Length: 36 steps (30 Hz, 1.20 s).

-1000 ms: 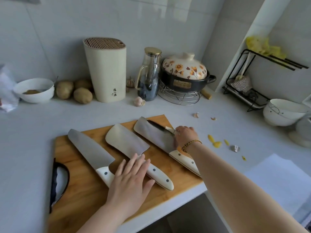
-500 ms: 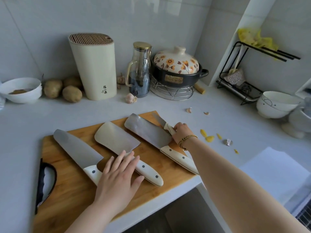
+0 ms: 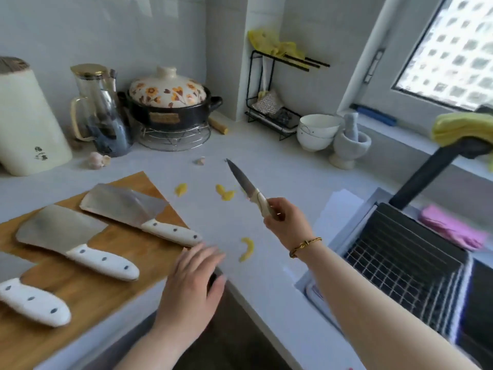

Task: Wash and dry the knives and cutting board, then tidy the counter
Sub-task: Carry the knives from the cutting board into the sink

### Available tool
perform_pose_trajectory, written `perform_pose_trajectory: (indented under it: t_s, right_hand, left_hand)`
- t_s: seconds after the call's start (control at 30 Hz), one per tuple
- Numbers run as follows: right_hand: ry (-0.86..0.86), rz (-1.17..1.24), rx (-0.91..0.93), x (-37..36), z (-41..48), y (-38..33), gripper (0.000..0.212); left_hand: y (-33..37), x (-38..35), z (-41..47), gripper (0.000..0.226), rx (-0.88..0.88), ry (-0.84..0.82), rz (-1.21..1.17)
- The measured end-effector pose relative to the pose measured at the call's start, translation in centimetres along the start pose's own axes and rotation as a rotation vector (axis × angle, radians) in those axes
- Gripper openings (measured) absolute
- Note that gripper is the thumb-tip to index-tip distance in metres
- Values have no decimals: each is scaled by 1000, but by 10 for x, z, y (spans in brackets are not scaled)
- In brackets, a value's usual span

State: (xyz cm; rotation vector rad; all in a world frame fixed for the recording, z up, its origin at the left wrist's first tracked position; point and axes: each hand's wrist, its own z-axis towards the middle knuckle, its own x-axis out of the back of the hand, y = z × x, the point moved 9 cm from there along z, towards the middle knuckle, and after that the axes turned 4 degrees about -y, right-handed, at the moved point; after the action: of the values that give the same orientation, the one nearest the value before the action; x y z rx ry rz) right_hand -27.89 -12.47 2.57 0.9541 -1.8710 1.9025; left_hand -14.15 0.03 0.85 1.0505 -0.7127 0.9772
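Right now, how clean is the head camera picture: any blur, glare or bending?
Head view: soft daylight, no hard shadows; the window is washed out. Head view: the left hand and the pink cloth are motion-smeared, the small knife in the right hand fairly sharp. Head view: the wide lens makes wall lines lean; the far cleaver shows dull sheen, not glare.

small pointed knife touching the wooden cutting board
Apart: head view shows counter between the small pointed knife in the right hand and the wooden cutting board.
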Motion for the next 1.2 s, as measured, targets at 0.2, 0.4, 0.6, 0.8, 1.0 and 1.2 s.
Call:
perform_pose_trajectory:
  t_s: [0.2, 0.4, 0.6, 0.8, 1.0, 1.2]
  right_hand:
    - [146, 16, -90, 127, -103, 104, 24]
    - [363, 11, -322, 226, -227, 232, 38]
    - [519, 111, -583, 278, -319, 346, 30]
    - [378, 5, -965, 271, -346, 467, 26]
    - [280, -117, -1186, 266, -347, 533, 28]
    - [231, -262, -1208, 261, -331, 563, 34]
  left_hand:
    - [138, -70, 17, 31, -260, -101, -257]
    - [264, -138, 2, 41, -383, -376, -253]
    - [342, -194, -14, 59, -424, -608, -171]
    - [374, -235, -16, 59, -419, -743, -19]
    - [380, -261, -4, 61, -437, -726, 95]
    - [379, -283, -2, 57, -512, -648, 170]
